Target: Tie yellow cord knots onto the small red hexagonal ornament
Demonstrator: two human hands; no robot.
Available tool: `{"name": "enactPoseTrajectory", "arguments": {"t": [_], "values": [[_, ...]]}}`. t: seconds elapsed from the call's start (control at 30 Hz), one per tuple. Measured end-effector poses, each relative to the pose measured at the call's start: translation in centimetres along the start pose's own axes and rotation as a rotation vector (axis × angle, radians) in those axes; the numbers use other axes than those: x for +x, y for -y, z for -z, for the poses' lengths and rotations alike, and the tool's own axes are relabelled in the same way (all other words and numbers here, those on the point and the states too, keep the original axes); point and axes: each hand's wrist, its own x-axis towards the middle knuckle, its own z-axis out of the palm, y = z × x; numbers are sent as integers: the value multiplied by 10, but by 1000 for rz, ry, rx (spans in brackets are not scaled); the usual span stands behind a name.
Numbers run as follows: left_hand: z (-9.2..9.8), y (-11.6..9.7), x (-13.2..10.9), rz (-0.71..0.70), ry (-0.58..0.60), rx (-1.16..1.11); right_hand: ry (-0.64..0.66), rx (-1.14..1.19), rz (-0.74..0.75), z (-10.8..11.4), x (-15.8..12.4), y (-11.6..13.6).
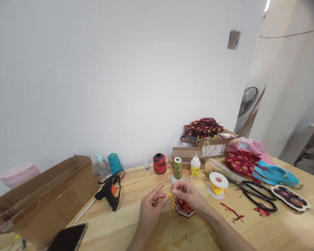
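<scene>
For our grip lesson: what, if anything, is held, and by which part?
Left hand and right hand pinch yellow cord above its lower strand.

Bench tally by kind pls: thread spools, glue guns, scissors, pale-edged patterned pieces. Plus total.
Thread spools: 4 (teal spool, red spool, olive spool, yellow spool)
Glue guns: 1 (black glue gun)
Scissors: 1 (black scissors)
Pale-edged patterned pieces: 2 (red piece, partly covered; dark piece)
Total: 8
</scene>
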Motion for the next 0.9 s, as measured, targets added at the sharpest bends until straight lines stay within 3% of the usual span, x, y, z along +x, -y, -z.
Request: {"name": "enactPoseTrajectory", "arguments": {"t": [0.3,0.63,0.9], "values": [[-1,3,0,-90,-22,95,16,231,2,1,-8,15],[-2,-4,-2,-88,8,48,61,617,-10,7,-9,20],[-4,-2,-4,-9,22,93,122,640,-35,8,-8,21]]}}
